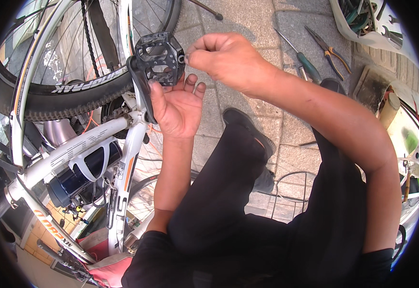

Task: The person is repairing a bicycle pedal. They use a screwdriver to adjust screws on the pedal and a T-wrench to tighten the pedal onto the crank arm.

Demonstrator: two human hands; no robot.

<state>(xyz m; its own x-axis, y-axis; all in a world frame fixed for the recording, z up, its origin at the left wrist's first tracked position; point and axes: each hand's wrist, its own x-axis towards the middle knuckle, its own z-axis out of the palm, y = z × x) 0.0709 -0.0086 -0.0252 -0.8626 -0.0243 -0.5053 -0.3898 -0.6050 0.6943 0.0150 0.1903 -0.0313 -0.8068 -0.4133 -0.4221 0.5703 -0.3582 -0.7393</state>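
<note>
A black platform pedal (160, 60) with studs and cut-outs sits on the black crank arm (141, 89) of a white bicycle (70, 151). My left hand (180, 110) is palm up beneath it, its thumb and index finger at the pedal's lower edge. The index fingertip is hidden behind the pedal, while the other fingers curl loosely. At the pedal's outer end my right hand (226, 60) is closed in a pinch. A small grey ring-shaped metal piece (181, 58) shows at its fingertips, against the pedal; its exact kind is too small to tell.
On the paving lie a green-handled screwdriver (307, 67) and long-nose pliers (328, 50) with orange-and-black handles. A white container (351, 36) of tools stands at the far right. The bicycle's tyre (75, 96) and a dark bottle (84, 170) in its cage are at the left.
</note>
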